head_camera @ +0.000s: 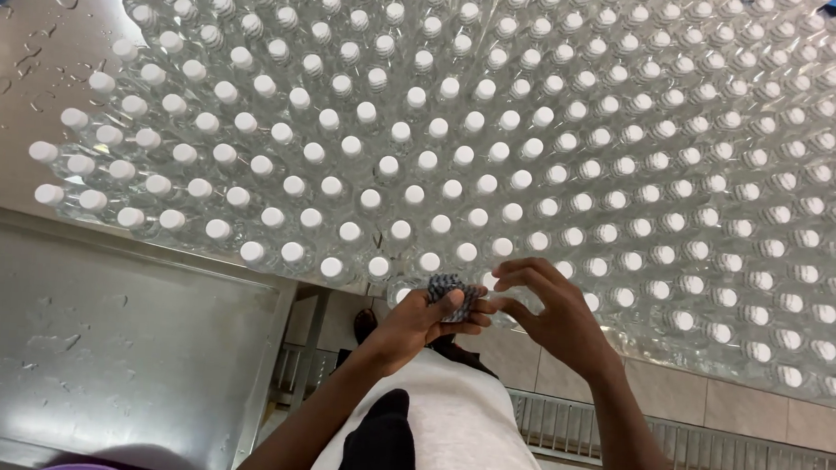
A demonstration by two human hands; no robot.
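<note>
Right, both hands at the near edge of the wet metal tabletop (29, 14), which is packed with upright clear plastic bottles with white caps (413, 139) in tight rows. Left hand (420, 323) is closed around a small stack of dark patterned sleeves or labels (448, 294), pinched between thumb and fingers. Right hand (549, 309) is half-curled, fingertips (504, 268) touching the stack's edge, just beside the front bottle row. Can't tell whether the right hand actually grips anything. Lower steel surface (98, 342) sits on the left, tiled floor with drain grate (712, 451) below.
</note>
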